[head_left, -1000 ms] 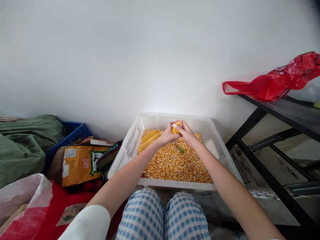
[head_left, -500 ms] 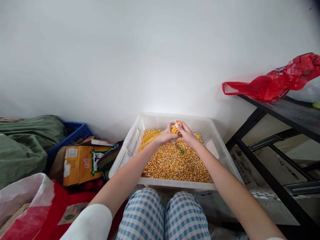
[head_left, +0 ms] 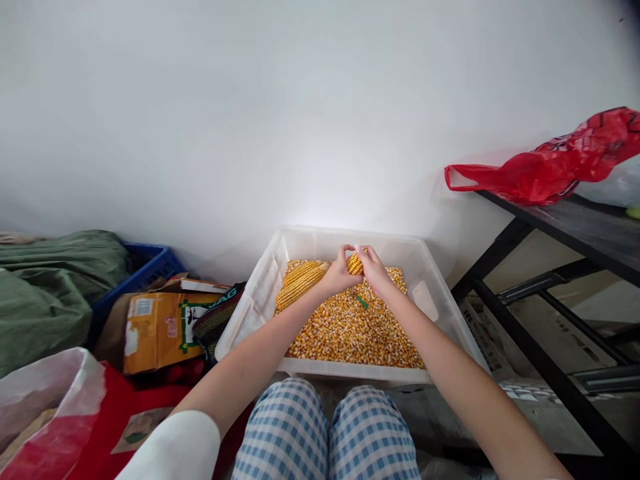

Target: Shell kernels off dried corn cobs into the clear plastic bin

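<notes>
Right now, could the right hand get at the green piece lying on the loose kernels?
Probably yes: the green piece lies uncovered on the kernels, close to the right hand. That hand and the left hand hold a corn cob, so it may need freeing first.

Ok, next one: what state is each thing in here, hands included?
Left hand: closed on the cob
Right hand: closed on its other side
Cob: held, kernels on its visible side
Other cobs: lying, covered in kernels
Loose kernels: heaped
Tub: open, partly filled
Red bag: crumpled
Carton: scuffed at its left edge
</notes>
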Demonstrator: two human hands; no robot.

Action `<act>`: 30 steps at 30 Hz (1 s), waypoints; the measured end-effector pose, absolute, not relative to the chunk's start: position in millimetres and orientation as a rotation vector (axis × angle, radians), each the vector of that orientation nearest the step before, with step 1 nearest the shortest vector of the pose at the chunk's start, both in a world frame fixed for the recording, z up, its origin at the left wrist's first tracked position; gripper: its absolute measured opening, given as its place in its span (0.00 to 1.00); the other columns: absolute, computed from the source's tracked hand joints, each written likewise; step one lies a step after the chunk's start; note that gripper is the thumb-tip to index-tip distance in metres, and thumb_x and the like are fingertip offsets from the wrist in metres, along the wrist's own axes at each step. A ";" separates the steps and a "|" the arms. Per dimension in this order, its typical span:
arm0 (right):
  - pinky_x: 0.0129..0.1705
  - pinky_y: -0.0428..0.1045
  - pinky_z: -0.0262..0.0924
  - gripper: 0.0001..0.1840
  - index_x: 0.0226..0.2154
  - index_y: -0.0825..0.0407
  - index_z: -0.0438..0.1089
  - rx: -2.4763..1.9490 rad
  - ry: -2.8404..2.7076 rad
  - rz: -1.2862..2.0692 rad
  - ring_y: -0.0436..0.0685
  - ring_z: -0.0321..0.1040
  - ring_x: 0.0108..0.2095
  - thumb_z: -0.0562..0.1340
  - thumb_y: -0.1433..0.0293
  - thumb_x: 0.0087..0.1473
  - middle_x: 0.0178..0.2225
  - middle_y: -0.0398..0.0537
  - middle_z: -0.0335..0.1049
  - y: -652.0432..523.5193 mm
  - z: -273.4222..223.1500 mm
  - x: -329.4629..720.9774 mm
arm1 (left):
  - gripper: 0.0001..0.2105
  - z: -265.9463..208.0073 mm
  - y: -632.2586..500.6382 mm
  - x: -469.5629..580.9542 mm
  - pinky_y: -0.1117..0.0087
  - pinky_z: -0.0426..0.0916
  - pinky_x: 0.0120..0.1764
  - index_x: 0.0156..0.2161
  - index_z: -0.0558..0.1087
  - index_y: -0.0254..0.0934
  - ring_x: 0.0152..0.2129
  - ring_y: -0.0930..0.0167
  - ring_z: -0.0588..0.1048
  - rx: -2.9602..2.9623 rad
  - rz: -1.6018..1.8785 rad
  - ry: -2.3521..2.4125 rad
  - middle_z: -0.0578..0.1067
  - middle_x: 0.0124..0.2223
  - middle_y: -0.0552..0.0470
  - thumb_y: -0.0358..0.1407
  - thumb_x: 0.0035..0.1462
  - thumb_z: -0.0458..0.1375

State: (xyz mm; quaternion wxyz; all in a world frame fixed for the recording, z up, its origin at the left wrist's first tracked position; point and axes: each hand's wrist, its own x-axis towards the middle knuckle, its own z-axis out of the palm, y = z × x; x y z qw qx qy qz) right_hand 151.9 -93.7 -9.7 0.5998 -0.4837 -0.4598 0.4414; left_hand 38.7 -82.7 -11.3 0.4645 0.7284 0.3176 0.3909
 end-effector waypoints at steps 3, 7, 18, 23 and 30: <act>0.27 0.44 0.55 0.23 0.36 0.49 0.61 -1.083 -1.104 1.040 0.48 0.59 0.26 0.57 0.48 0.46 0.25 0.38 0.60 -94.5 -8.5 154.1 | 0.31 -9.4 -83.5 39.2 0.78 0.62 0.19 0.51 0.49 0.39 0.14 0.80 0.64 1.665 0.904 0.723 0.64 0.24 0.63 0.28 0.41 0.57; 0.29 0.44 0.55 0.23 0.38 0.49 0.62 -1.051 -1.133 1.054 0.48 0.59 0.28 0.57 0.48 0.47 0.27 0.39 0.60 -93.9 -8.3 156.5 | 0.34 -7.0 -84.4 39.1 0.79 0.62 0.18 0.52 0.47 0.39 0.15 0.80 0.64 1.576 0.916 0.645 0.63 0.24 0.64 0.27 0.40 0.57; 0.36 0.47 0.61 0.23 0.42 0.48 0.64 -0.844 -1.018 1.170 0.52 0.66 0.34 0.57 0.52 0.48 0.33 0.43 0.68 -91.7 -3.5 156.6 | 0.34 -14.7 -75.3 42.5 0.74 0.66 0.29 0.51 0.48 0.39 0.28 0.75 0.71 1.647 1.074 0.633 0.68 0.39 0.52 0.30 0.41 0.61; 0.34 0.47 0.61 0.22 0.38 0.49 0.64 -0.941 -1.026 1.092 0.52 0.66 0.33 0.59 0.52 0.46 0.32 0.42 0.68 -90.2 -5.4 154.6 | 0.33 -15.5 -77.8 41.4 0.76 0.64 0.25 0.52 0.50 0.40 0.21 0.79 0.67 1.765 1.038 0.724 0.68 0.34 0.55 0.27 0.41 0.59; 0.33 0.46 0.61 0.24 0.41 0.49 0.64 -0.940 -1.062 1.091 0.52 0.66 0.34 0.55 0.50 0.48 0.34 0.44 0.68 -89.1 -6.7 157.3 | 0.34 -11.9 -78.0 44.9 0.75 0.65 0.25 0.52 0.45 0.41 0.24 0.76 0.70 1.601 1.037 0.666 0.68 0.37 0.53 0.33 0.43 0.61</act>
